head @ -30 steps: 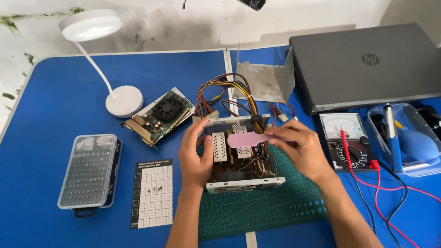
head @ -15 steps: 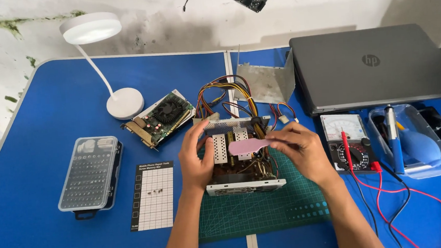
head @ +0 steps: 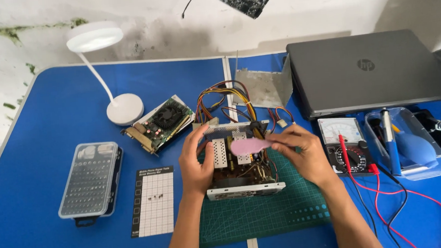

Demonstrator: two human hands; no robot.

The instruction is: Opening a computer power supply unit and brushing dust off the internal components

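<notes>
Two bare hands at an opened grey metal power supply unit (head: 242,169), which sits on a green gridded cutting mat (head: 268,214). Left hand (head: 196,162): fingers spread, palm steadying the unit's left wall. Right hand (head: 305,151): fingers pinched together on a flat pink oval tool (head: 248,146), held just above the unit's internals. Nearby: green graphics card with black fan (head: 163,122) to the left; analogue multimeter with red and black leads (head: 346,143) to the right; closed grey laptop (head: 372,69) behind.
</notes>
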